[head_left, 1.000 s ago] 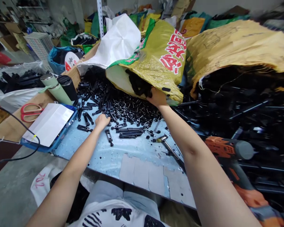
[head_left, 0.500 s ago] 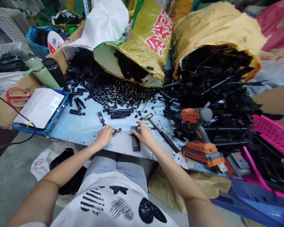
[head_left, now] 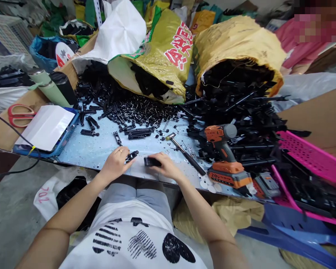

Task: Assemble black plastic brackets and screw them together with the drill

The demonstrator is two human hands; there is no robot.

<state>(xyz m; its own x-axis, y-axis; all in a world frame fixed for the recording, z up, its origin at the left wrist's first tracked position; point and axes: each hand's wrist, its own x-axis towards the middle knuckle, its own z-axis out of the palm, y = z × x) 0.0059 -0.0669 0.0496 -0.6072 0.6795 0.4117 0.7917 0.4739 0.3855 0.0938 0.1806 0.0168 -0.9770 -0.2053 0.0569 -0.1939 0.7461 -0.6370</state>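
My left hand [head_left: 116, 161] is closed on a small black plastic piece [head_left: 131, 155] at the near edge of the light blue table [head_left: 95, 149]. My right hand [head_left: 164, 167] grips a larger black plastic part [head_left: 150, 161] just to its right. The two parts sit a few centimetres apart, above a grey patch on the table edge. Behind them lie loose black parts [head_left: 134, 112], spilled from a yellow sack [head_left: 162, 59].
A hammer [head_left: 183, 152] and an orange cordless drill [head_left: 226, 157] lie right of my hands. A second sack [head_left: 238, 48] spills long black parts. Scissors [head_left: 18, 113], a white pad on a blue tray [head_left: 44, 129], two flasks [head_left: 53, 87] sit left; pink trays [head_left: 310, 157] right. Another person's pink sleeve [head_left: 299, 48] shows top right.
Both hands came back from the pile and sack to the near table edge. The right hand picked its black part up off the table and turned it; the left now holds a small piece.
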